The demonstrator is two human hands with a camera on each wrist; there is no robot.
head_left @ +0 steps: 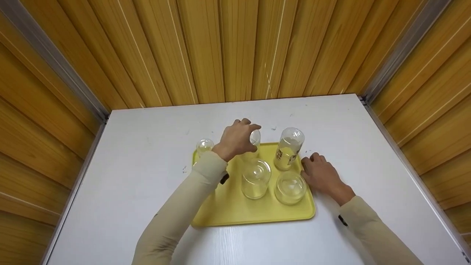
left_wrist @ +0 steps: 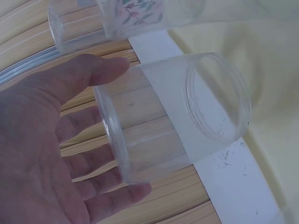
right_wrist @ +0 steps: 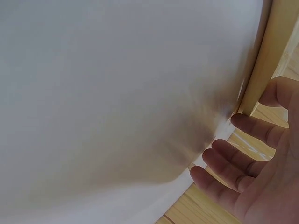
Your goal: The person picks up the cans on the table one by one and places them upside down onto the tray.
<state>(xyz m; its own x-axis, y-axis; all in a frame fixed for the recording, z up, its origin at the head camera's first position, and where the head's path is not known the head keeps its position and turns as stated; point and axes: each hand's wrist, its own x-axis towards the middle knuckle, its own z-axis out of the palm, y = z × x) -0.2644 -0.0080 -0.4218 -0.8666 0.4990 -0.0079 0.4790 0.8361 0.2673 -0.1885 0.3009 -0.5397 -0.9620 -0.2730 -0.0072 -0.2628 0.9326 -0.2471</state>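
My left hand (head_left: pixel 236 139) reaches over the back of a yellow tray (head_left: pixel 228 213). It grips a clear jar (left_wrist: pixel 149 116) by the end nearest the palm, thumb on one side and fingers around the other. In the head view the hand partly hides this jar, and I cannot tell whether it touches the tray. My right hand (head_left: pixel 322 173) lies at the tray's right edge, bent fingers resting low beside it. In the right wrist view the thumb (right_wrist: pixel 275 93) touches the tray's side, with nothing inside the hand.
On the tray stand a tall printed clear container (head_left: pixel 289 151), a wide clear jar (head_left: pixel 255 180) and a low clear jar (head_left: pixel 290 188). A small clear container (head_left: pixel 205 145) is at the back left. Wood-look panels (head_left: pixel 239 51) border the white table (head_left: pixel 140 165).
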